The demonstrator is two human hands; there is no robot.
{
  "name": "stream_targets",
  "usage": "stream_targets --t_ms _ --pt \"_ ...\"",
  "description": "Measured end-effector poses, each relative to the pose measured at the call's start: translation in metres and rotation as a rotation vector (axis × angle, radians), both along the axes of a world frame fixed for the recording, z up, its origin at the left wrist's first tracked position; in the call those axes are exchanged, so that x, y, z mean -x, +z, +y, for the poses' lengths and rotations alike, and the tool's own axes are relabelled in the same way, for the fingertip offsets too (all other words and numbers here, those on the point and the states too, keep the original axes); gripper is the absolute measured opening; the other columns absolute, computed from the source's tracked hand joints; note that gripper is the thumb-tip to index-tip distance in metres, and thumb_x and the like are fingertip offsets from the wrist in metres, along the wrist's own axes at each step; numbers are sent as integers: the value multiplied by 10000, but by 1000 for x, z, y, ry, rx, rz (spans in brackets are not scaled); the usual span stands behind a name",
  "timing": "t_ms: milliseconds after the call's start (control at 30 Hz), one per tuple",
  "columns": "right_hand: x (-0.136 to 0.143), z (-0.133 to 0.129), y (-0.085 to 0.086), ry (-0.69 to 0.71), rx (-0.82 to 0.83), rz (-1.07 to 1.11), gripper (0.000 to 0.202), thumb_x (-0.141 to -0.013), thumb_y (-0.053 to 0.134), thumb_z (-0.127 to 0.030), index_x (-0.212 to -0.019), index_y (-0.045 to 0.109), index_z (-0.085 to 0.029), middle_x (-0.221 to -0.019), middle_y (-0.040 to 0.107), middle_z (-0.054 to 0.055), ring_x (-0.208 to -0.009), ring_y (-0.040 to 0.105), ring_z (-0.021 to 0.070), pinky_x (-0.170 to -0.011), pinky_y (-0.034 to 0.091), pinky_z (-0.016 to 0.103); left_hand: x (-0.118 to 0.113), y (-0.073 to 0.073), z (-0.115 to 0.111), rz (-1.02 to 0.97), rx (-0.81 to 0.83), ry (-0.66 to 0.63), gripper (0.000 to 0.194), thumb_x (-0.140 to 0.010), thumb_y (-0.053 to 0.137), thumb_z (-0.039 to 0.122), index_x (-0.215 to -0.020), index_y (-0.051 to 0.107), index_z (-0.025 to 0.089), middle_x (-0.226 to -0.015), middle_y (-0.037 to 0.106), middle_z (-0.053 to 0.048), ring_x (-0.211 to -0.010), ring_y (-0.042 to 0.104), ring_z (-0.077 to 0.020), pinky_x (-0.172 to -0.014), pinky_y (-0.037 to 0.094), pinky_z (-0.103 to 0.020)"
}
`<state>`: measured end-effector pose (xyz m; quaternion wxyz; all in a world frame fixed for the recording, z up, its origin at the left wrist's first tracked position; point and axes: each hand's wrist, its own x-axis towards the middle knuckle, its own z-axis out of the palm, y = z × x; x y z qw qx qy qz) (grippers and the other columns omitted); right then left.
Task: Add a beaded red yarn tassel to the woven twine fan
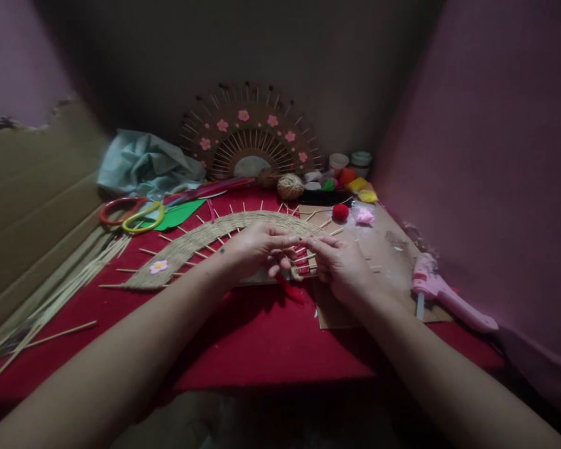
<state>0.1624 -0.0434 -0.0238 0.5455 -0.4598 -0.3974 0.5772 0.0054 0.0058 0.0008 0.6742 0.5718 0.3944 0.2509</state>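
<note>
The left hand (pixel 266 246) and right hand (pixel 339 259) meet fingertip to fingertip, each grip with thumb and forefinger drawn together; whether something tiny and reddish is pinched between them, I cannot tell. Just behind and below them, the arched woven band (pixel 191 242) lies on the red-covered tabletop (pixel 262 362), thin sticks jutting from both edges, its right part partly hidden by the hands. A pink flower (pixel 158 267) with a yellow centre sits near its left end. A glossy red piece (pixel 292 292) shows beneath the left hand. The right forearm passes over a cardboard sheet (pixel 393 287), which carries a red ball (pixel 340 212) and a pink lump (pixel 364 216); a pink glue gun (pixel 434 285) lies at its right edge. Farther left are loose sticks (pixel 70 280), scissors (pixel 163 215) with red and yellow loops, and a green sheet (pixel 182 215). Behind, near a ball of twine (pixel 290 186), a flowered fan (pixel 257 118) stands upright against the wall.
</note>
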Motion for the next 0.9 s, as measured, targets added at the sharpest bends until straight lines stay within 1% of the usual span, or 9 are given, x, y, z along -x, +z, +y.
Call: stream_targets --t_ms 33,100,233,300,467,600,733,833,900 --pt "2 -1 1 -11 8 -11 170 -726 687 -291 -661 609 -155 -387 349 -97 -340 248 43 -345 170 214 -2 -4 -1 -34 -2 33 107 -811 605 172 -756 666 104 -574 659 -74 -402 560 -117 -336 361 -180" --pt "5 -3 3 -13 31 -12 158 -725 684 -287 -657 628 -155 -376 327 -103 -335 220 39 -342 158 210 -6 -8 -3 -27 -42 84 77 -800 620 166 -743 642 120 -501 622 -39 -366 541 -119 -340 365 -185" --pt "5 -6 3 24 64 -20 177 -712 692 -276 -597 617 -164 -382 317 -103 -346 216 37 -355 180 207 -10 -7 -10 78 -221 155 120 -778 618 103 -667 592 142 -476 575 18 -402 553 -95 -405 386 -161" --pt "3 -7 0 37 52 -92 189 -709 701 -299 -607 639 -153 -398 357 -93 -360 241 37 -374 205 208 -10 -7 -11 95 -250 167 162 -776 615 86 -634 564 144 -477 559 31 -401 534 -73 -414 368 -144" --pt "-1 -17 -2 64 -22 -280 252 -747 659 -371 -674 696 -133 -485 491 -43 -430 345 61 -436 269 222 -7 -11 -9 57 -82 102 201 -875 514 174 -675 533 162 -463 548 14 -392 529 -105 -408 383 -182" --pt "-1 -27 1 65 -30 -411 251 -776 614 -338 -634 681 -141 -512 515 -24 -465 388 76 -458 285 221 -8 -12 -10 5 20 95 233 -865 532 149 -632 529 141 -427 495 25 -335 419 -58 -374 304 -156" --pt "0 -33 0 89 -46 -501 269 -800 588 -352 -730 729 -134 -581 587 14 -524 454 103 -500 330 233 -14 -9 -14 -56 141 61 243 -896 490 149 -689 605 97 -423 488 5 -361 448 -68 -383 330 -154" --pt "0 -35 -3 77 -49 -590 273 -814 581 -341 -740 742 -134 -541 554 6 -507 425 100 -478 306 231 -18 -5 -16 -99 220 66 262 -904 468 127 -709 629 61 -414 484 -2 -342 425 -64 -342 298 -143" --pt "-1 -35 -5 84 -61 -592 277 -825 575 -340 -729 744 -143 -527 529 0 -507 410 98 -472 299 228 -20 -4 -17 -132 263 77 289 -904 446 98 -685 629 47 -406 481 -9 -323 406 -63 -310 272 -143"
